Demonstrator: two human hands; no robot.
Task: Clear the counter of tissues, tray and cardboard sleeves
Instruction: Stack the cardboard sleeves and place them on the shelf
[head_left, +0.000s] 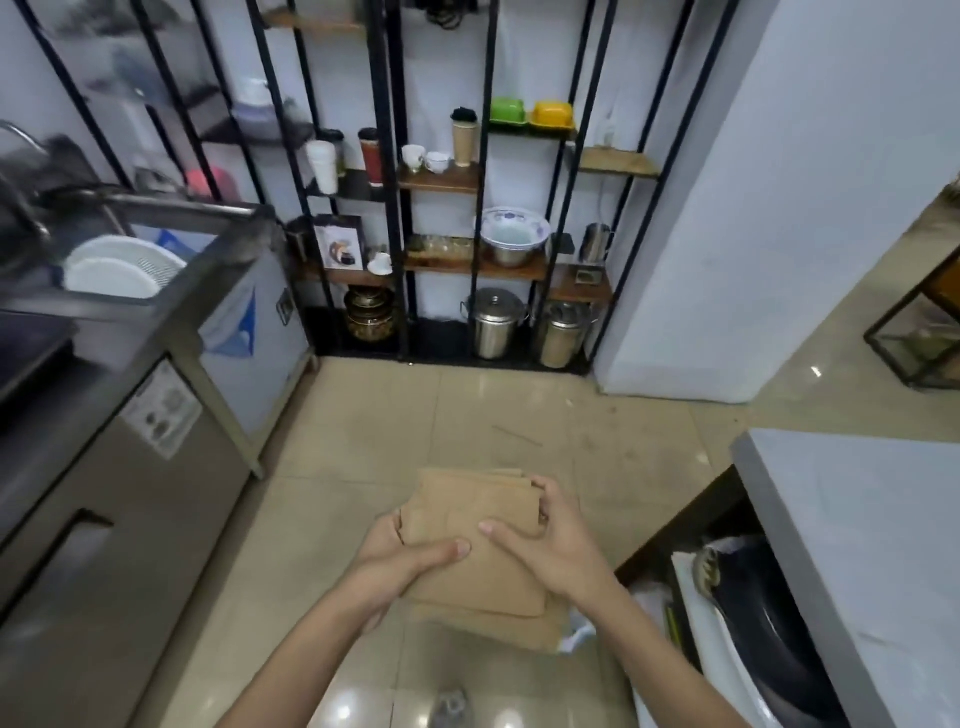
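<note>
— Steel cabinets (130, 467) run down our left side, black shelving (441, 208) closes the far wall, and pale floor tiles (415, 410) lie open between them. Why do we carry the load out here in the aisle?

— Because the cardboard sleeves (467, 525) are off the desk (883, 519) now, held over the floor as a flat stack. Our left hand (395, 561) cups the stack from below on its left edge, thumb pressed across the top; our right hand (550, 551) closes on the right edge, thumb on top and fingers curled round the far corner. We judge that squeezing from both sides keeps the loose sheets from sliding apart.

— Are they squared up?

— Not quite. The lower sheets stick out toward us and the far edges are staggered, so one could slip if we loosen.

— And room to move?

— Plenty ahead, toward the shelving. Left, the cabinets leave a straight edge to follow. Right, the grey desk corner sits close to our right forearm, with a white bin (727, 649) under it; we judge a turn that way needs care.
</note>
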